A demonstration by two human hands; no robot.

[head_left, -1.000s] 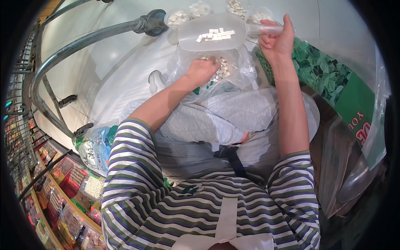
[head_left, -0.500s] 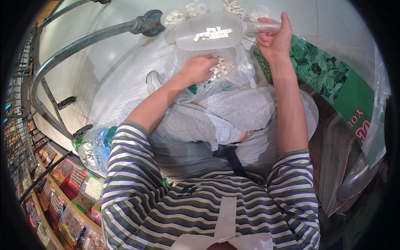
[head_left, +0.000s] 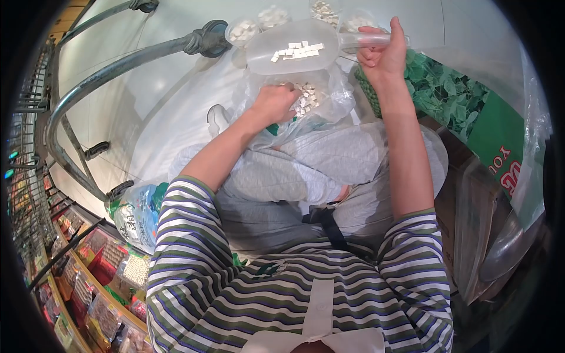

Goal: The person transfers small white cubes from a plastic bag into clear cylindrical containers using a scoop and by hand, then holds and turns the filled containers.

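Loosely, the right hand [head_left: 381, 54] grips the scoop [head_left: 309, 65] at one o'clock; the left hand [head_left: 274, 103] bends beside cubes [head_left: 306, 99] at twelve, grip hidden.

White cubes [head_left: 305, 53]; milky scoop [head_left: 262, 57]; grey trousers [head_left: 347, 154]; shirt [head_left: 191, 253] striped white, green, blue.

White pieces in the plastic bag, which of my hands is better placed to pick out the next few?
Probably your left hand: its fingers are right beside the white pieces in the plastic bag, while your right hand holds the scoop by its handle.
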